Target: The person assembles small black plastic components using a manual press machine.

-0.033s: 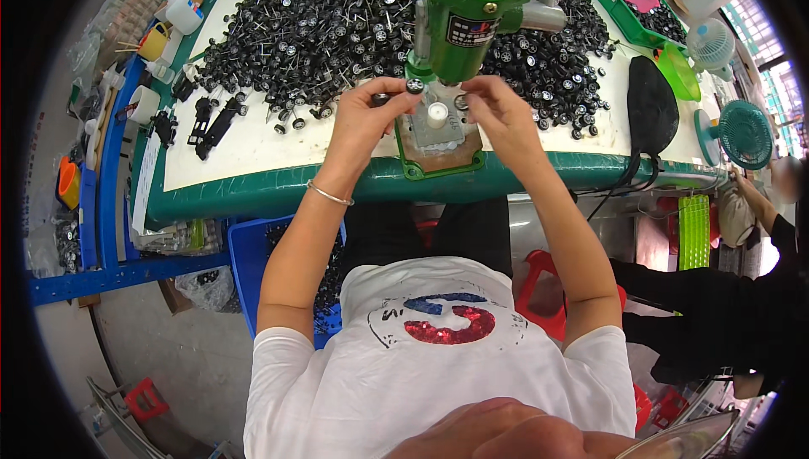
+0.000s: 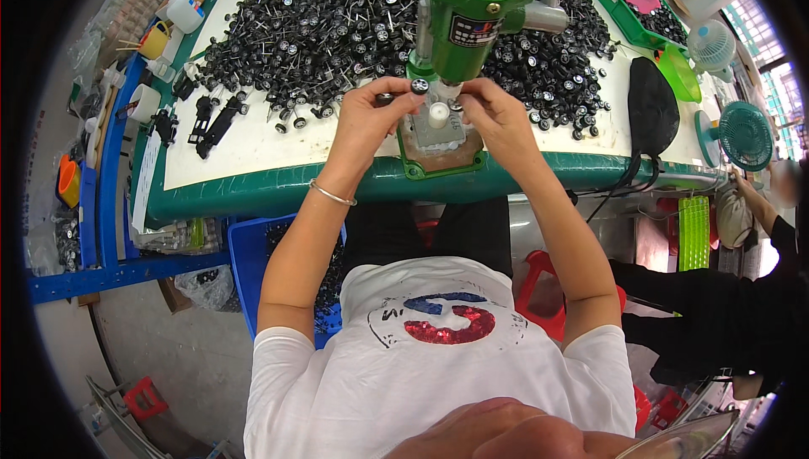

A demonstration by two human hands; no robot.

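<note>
Head view: our left hand (image 2: 369,114), fingers gripping black wheel (image 2: 419,86); our right hand (image 2: 501,115), fingers bunched, contents we cannot tell; both best steadied near white post (image 2: 438,114).

Up top, the edge slices off our green press (image 2: 457,59), and behind it we've wheels (image 2: 320,34) hidden! In the right grip (image 2: 499,115)? Too small, we can't tell! Far right, the dark rim cuts off a co-worker (image 2: 725,312).
</note>
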